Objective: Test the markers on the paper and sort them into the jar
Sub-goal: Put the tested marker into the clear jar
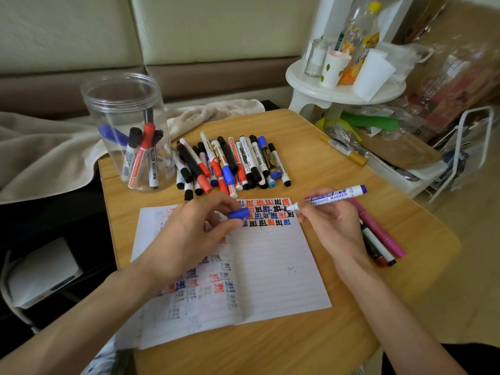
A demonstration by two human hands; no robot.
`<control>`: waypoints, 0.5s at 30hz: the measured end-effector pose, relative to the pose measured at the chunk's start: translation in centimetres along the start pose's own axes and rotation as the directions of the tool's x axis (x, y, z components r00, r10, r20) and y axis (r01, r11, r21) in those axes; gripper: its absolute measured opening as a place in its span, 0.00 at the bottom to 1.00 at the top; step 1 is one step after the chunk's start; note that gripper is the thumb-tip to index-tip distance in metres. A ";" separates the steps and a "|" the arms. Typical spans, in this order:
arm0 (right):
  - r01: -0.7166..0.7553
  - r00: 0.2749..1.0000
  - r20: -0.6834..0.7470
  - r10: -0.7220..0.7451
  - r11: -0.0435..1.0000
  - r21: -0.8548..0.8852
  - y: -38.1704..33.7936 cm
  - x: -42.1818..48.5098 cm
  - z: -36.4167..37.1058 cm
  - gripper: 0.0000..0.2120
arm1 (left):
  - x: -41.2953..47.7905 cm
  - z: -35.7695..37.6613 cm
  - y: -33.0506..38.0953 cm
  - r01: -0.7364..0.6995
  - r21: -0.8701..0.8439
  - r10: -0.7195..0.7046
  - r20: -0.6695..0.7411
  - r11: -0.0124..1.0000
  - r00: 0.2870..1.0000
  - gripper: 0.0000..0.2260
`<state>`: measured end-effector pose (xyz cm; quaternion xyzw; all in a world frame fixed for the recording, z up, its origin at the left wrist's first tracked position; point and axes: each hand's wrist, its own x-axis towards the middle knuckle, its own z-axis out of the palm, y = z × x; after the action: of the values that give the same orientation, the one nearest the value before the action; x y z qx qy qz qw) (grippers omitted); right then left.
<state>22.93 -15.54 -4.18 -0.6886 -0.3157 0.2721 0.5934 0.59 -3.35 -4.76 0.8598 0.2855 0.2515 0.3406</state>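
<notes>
My right hand point(331, 223) holds an uncapped white whiteboard marker point(331, 197) with blue print, its tip resting by the marks at the top of the lined paper point(270, 269). My left hand point(189, 234) pinches the blue cap point(238, 213) over the paper. A pile of several black, red and blue markers point(230, 163) lies behind the paper. The clear plastic jar point(127, 131) stands at the table's back left with several markers upright inside.
Three markers, one pink point(378, 231), lie right of the paper under my right hand. A gold marker point(343, 150) lies near the table's right edge. A white stool point(343, 87) with cups and bottles stands behind; a towel point(54, 150) lies left.
</notes>
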 end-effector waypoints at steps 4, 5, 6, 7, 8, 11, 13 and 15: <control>-0.013 0.992 0.127 0.004 0.998 0.069 -1.0 -0.9 0.8 0.08 | 0.3 0.2 0.1 0.016 -0.062 -0.017 -0.004 0.998 1.000 0.08; -0.015 0.987 0.159 0.001 0.996 0.088 -1.3 -1.2 1.0 0.08 | 0.3 0.2 0.1 0.017 -0.067 -0.018 -0.004 0.998 1.000 0.08; -0.013 0.984 0.179 -0.006 0.994 0.109 -1.5 -1.3 1.1 0.09 | 0.3 0.2 0.1 0.017 -0.071 -0.018 -0.003 0.997 1.000 0.08; -0.010 0.981 0.193 -0.015 0.992 0.127 -1.6 -1.5 1.2 0.11 | 0.4 0.2 0.1 0.018 -0.075 -0.018 -0.002 0.997 1.000 0.08; -0.003 0.979 0.203 -0.026 0.990 0.139 -1.7 -1.5 1.4 0.13 | 0.3 0.2 0.2 0.018 -0.078 -0.018 0.000 0.997 1.000 0.08; 0.037 0.971 0.228 -0.070 0.989 0.145 -1.7 -1.6 1.9 0.11 | 0.3 0.2 0.3 0.010 -0.087 -0.010 -0.001 0.996 1.000 0.08; 0.061 0.962 0.253 -0.098 0.987 0.152 -1.6 -1.7 2.2 0.11 | 0.3 0.2 0.4 0.001 -0.111 0.000 0.004 0.994 1.000 0.08; 0.077 0.951 0.287 -0.117 0.986 0.148 -1.6 -1.9 2.6 0.10 | 0.3 0.1 0.5 -0.023 -0.130 0.024 0.006 0.991 1.000 0.08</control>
<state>19.58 -15.13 -2.99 -0.5824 -0.4148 0.3628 0.5977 1.07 -3.50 -4.40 0.8399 0.2572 0.2703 0.3941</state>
